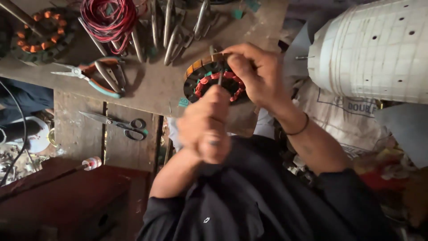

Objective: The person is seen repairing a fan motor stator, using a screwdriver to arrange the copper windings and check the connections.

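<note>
Quickly, by label:
Left hand (206, 127): clenched in a fist round a thin tool, tip down in the stator.
Right hand (256, 71): pinching the stator (209, 80) rim at its 1 o'clock.
Stator: on the wooden bench (151, 87) edge, red windings inside.
Pliers (91, 76): 9 o'clock of stator.
Scissors (120, 125): 8 o'clock.
Red wire coil (109, 18): 10 o'clock.

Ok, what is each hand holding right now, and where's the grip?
The left hand is fisted around a thin tool at its handle end. The right hand grips the round motor stator at its upper rim.
</note>
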